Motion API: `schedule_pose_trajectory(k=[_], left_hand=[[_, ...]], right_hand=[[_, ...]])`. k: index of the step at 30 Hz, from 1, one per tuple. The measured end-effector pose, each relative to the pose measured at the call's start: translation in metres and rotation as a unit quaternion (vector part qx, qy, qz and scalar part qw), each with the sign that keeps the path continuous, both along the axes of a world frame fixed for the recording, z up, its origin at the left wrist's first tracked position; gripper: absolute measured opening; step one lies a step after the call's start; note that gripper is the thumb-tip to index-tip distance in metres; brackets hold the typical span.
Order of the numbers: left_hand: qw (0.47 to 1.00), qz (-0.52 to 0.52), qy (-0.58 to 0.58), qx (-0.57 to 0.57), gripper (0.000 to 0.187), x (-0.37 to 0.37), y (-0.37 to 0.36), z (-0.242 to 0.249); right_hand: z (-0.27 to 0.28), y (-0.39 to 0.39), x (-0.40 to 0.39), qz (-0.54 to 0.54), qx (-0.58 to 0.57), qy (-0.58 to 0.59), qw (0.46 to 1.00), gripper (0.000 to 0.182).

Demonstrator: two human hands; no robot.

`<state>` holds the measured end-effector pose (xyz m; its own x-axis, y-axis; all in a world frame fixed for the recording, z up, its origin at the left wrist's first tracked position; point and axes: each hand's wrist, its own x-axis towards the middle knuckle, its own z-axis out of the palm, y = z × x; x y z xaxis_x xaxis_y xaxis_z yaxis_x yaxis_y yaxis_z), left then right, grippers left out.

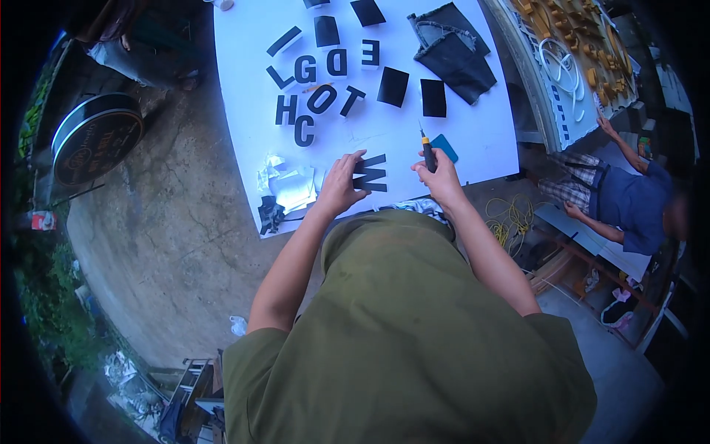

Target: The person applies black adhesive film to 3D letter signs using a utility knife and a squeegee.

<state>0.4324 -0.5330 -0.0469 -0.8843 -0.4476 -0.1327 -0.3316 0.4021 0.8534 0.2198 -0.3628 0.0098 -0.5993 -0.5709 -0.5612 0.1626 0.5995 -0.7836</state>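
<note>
My left hand (345, 183) rests at the left side of a black letter W (373, 174) on the white table (251, 148), its fingers spread around the letter's edge. My right hand (439, 176) is closed on a yellow and black knife (428, 152), whose thin blade points away from me. A teal flat piece (445, 148) lies just beyond that hand. Farther up are black cut letters, among them an H (285, 110), a C (304, 131) and an O (321, 98). Black rectangles (433, 98) lie to their right.
Dark folded cloth (455, 55) is at the table's far right. Crumpled white scraps (292, 186) and black scraps (271, 214) lie near the left corner. A person in blue (629, 200) works at the right, beside a yellow cable (512, 222). A round sign (97, 140) stands left.
</note>
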Motion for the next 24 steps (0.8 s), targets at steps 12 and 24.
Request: schedule_pose_trajectory(k=[12,24], left_hand=[[0.993,0.047,0.101,-0.042,0.110,-0.010,-0.008,0.120],[0.992,0.034,0.102,-0.071,0.110,-0.008,-0.006,0.143]], right_hand=[[0.114,-0.067,-0.014,0.043,-0.127,-0.105,0.985,0.043],[0.135,-0.066,-0.009,0.029,-0.133,-0.119,0.984,0.044]])
